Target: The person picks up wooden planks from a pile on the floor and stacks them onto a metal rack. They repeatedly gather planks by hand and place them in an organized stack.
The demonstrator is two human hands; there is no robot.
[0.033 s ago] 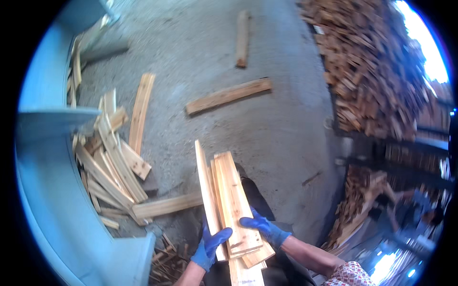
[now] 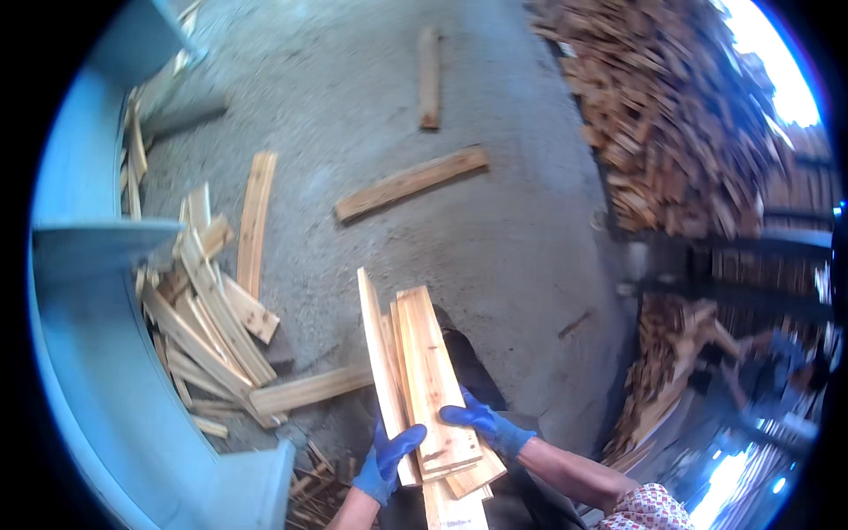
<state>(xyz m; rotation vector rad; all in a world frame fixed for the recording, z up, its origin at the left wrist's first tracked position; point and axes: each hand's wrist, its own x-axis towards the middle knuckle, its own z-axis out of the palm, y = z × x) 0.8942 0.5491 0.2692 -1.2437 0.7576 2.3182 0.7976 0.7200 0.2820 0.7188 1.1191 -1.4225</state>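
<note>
Between my two gloved hands is a bundle of short wooden boards [image 2: 435, 380], their far ends pointing away from me and their near ends uneven. My left hand [image 2: 390, 452], in a blue glove, grips the bundle's left side, thumb over the edge of a narrow board stood on its side. From the right, my right hand [image 2: 484, 420], also blue-gloved, clasps the bundle with its thumb on the top board's face. Another board [image 2: 455, 511] extends toward me beneath the bundle. The fingers under the boards are hidden.
A heap of loose boards [image 2: 212, 309] lies at left beside a blue metal frame [image 2: 79, 291]. Single boards [image 2: 411, 183] are scattered on the concrete floor [image 2: 512, 256]. A large pile of wood pieces [image 2: 671, 115] rises at far right. Another person [image 2: 777, 375] is at the right edge, blurred.
The view has shifted slightly, so the floor boards and wood pile appear a little farther left. Both hands keep their hold on the boards.
</note>
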